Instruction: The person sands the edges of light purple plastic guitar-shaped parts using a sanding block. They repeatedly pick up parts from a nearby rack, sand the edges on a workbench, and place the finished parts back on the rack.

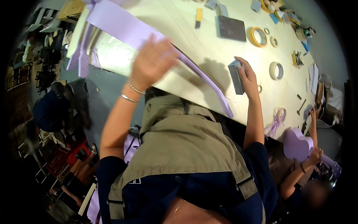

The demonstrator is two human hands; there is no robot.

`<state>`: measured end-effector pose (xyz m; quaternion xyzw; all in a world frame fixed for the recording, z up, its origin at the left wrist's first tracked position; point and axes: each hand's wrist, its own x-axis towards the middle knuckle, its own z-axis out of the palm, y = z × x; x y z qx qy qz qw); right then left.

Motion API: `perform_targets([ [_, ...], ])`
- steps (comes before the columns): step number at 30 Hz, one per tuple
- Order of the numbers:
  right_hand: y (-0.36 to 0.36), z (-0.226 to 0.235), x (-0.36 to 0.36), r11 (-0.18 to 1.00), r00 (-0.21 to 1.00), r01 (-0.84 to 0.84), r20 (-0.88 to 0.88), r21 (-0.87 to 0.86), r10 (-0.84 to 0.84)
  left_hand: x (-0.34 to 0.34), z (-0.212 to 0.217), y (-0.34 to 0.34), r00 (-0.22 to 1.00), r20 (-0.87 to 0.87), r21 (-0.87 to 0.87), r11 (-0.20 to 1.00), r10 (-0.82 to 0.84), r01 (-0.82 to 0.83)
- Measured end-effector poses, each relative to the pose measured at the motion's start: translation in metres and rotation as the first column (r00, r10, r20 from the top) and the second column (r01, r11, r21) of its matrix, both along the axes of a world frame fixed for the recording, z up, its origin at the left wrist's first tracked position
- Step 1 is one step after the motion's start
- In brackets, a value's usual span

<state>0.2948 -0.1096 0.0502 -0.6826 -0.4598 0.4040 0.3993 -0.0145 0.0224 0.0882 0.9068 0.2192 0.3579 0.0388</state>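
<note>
My left hand (153, 61), blurred by motion, is over the edge of a lavender-painted piece (125, 26), its fingers seemingly stretched out and holding nothing. That piece is long and curved, like part of a guitar. It runs from the table's far left to its near edge in front of me, and a part with small holes (83, 65) hangs off at the left. In my right hand (248, 76) is a grey-blue sanding block (236, 77), gripped between thumb and fingers above the table, apart from the lavender piece.
On the pale table (209, 50) lie a dark flat block (232, 29), a yellow-handled scraper (198, 18), a yellow tape roll (258, 37) and a white tape roll (276, 71). At the right, a co-worker's hands hold a lavender guitar (298, 145). Other people sit at the lower left.
</note>
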Motion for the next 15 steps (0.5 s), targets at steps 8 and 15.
perform_targets([
  [8, -0.031, -0.003, 0.005, 0.961, 0.905, -0.274, 0.33, -0.029, 0.268, -0.006, 0.02, 0.079, 0.96, -0.274, -0.232, 0.966, 0.051, -0.117],
  [15, -0.028, -0.017, -0.008, 0.954, 0.859, -0.293, 0.455, 0.061, 0.235, -0.003, 0.008, 0.083, 0.941, -0.337, -0.33, 0.932, 0.03, -0.147],
])
